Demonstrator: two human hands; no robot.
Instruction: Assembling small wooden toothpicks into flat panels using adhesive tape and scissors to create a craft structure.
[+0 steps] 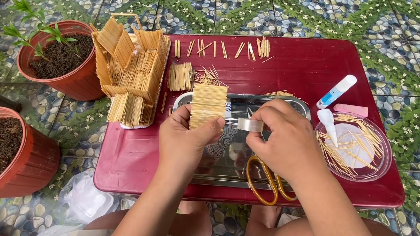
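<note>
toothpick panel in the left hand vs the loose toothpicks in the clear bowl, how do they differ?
The toothpick panel is a flat sheet of sticks lined up side by side; the loose toothpicks lie scattered and crossing. The panel is held up by the left hand over the metal tray; the loose ones rest in the clear bowl. Both look like the same pale wood.

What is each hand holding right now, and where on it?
Left hand holds a flat panel of toothpicks by its lower edge. Right hand pinches a roll of clear tape by its rim.
</note>
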